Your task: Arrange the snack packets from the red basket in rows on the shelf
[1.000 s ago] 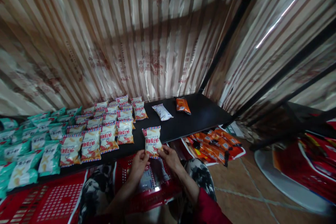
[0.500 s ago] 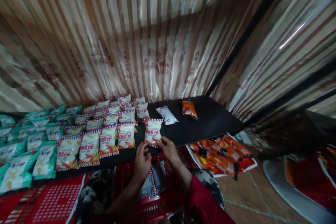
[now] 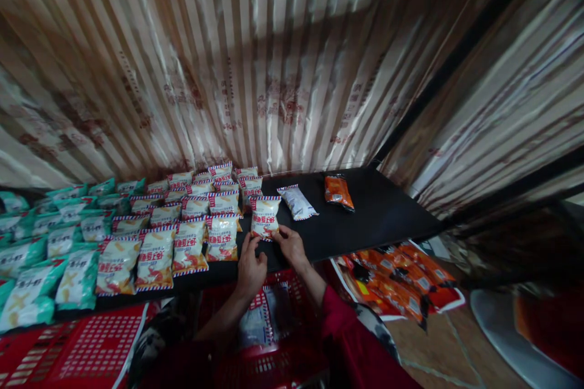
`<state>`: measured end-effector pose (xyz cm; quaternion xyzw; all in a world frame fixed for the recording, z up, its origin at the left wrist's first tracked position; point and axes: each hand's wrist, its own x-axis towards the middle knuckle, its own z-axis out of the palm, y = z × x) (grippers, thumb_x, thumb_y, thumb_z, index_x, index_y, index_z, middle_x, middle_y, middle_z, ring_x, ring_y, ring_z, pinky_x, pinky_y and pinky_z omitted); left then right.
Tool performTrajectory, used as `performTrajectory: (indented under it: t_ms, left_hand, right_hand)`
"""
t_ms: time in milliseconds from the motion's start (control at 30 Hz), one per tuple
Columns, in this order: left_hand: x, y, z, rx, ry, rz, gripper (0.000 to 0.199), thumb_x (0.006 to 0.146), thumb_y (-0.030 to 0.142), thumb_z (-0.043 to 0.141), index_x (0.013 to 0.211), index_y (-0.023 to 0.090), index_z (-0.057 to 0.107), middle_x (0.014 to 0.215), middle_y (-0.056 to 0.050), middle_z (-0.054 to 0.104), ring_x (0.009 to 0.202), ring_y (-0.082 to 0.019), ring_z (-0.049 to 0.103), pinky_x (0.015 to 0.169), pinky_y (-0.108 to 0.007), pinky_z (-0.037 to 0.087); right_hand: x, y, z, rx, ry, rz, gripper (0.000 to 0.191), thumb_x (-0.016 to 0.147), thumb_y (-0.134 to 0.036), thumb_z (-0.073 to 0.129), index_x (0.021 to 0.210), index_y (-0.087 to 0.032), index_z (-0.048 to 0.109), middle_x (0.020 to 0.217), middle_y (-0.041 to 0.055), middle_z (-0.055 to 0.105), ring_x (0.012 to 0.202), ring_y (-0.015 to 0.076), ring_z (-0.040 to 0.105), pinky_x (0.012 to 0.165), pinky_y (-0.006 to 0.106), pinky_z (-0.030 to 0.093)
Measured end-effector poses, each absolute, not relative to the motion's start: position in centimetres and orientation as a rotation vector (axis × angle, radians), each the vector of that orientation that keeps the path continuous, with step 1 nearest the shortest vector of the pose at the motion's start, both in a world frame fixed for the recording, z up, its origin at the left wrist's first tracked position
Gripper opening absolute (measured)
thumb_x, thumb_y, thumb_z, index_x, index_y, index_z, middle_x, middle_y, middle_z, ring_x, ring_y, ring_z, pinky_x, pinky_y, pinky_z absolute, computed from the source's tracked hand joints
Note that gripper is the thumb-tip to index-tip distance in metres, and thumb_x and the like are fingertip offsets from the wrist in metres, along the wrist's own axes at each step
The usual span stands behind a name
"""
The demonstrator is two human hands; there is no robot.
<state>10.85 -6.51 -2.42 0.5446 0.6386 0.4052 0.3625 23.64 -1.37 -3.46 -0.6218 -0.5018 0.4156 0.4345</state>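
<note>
A cream and orange snack bag [image 3: 265,217] with red lettering and striped ends is between my hands over the black shelf [image 3: 360,219]. My right hand [image 3: 292,248] pinches its lower right corner. At the lower left edge, the curled fingers of my left hand [image 3: 252,267] press against the bag, with the thumb lower down. To the left stand several rows of matching snack bags [image 3: 155,259], tilted back on one another. Just right of the held bag lies a silvery white snack bag [image 3: 298,202], and beyond it an orange packet [image 3: 338,192].
Teal snack bags [image 3: 76,279] fill the shelf's left end. Below my hands a red basket [image 3: 255,357] holds more bags. Orange packets [image 3: 401,276] lie in an open bag at the lower right. Another red basket [image 3: 103,337] is at lower left. Striped sheeting [image 3: 274,61] hangs behind.
Both hands and the snack bag have moved slightly up and back over the shelf, nearer the standing rows. My view has shifted a little, moving the right-hand things rightward.
</note>
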Motion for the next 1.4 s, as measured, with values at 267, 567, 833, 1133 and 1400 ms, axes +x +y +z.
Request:
performTrajectory:
  t_ms: [267,567,833,1133,1400]
  left_hand:
    - [10.9,-5.2,-2.3,1.458,1.661,1.005,0.043,0.073,0.007,0.045,0.114,0.016,0.055,0.143,-0.012,0.033,0.117,-0.023,0.051,0.094,-0.036,0.047]
    - [10.7,-4.7,-2.7,1.463,1.674,1.016,0.042,0.073,0.008,0.044,0.113,0.015,0.054,0.145,-0.012,0.029,0.115,-0.021,0.052,0.097,-0.036,0.046]
    - [10.6,-4.4,-3.3,1.476,1.694,1.067,0.043,0.071,0.009,0.046,0.113,0.018,0.055,0.143,-0.011,0.032,0.123,-0.025,0.045,0.095,-0.040,0.047]
    - [10.6,-4.7,-4.1,1.482,1.701,1.114,0.043,0.072,0.009,0.046,0.113,0.018,0.054,0.143,-0.012,0.032,0.126,-0.026,0.041,0.095,-0.041,0.047]
    - [10.6,-5.0,-4.1,1.513,1.709,1.097,0.046,0.072,0.008,0.046,0.116,0.019,0.053,0.146,-0.010,0.030,0.132,-0.025,0.033,0.098,-0.039,0.045]
  right_hand:
    - [23.5,0.6,-4.0,-1.608,-1.301,0.966,0.033,0.073,-0.039,0.056,0.098,-0.022,0.069,0.094,0.0008,0.072,0.084,0.0206,0.066,0.081,0.031,0.050]
    - [23.0,2.1,-3.8,-1.598,-1.401,0.987,0.029,0.075,-0.037,0.054,0.095,-0.021,0.069,0.093,0.0012,0.072,0.083,0.0197,0.065,0.080,0.031,0.049]
    - [22.5,2.6,-2.8,-1.612,-1.459,0.941,0.028,0.076,-0.028,0.055,0.102,-0.026,0.067,0.098,0.0003,0.071,0.090,0.0192,0.064,0.083,0.030,0.048]
    - [21.4,1.6,-4.0,-1.549,-1.530,0.636,0.047,0.079,-0.031,0.048,0.125,-0.023,0.052,0.114,0.0065,0.063,0.098,0.0205,0.059,0.086,0.034,0.048]
    - [21.1,1.1,-3.6,-1.567,-1.586,0.514,0.049,0.081,-0.029,0.046,0.129,-0.019,0.048,0.116,0.0100,0.060,0.101,0.0222,0.056,0.087,0.037,0.046]
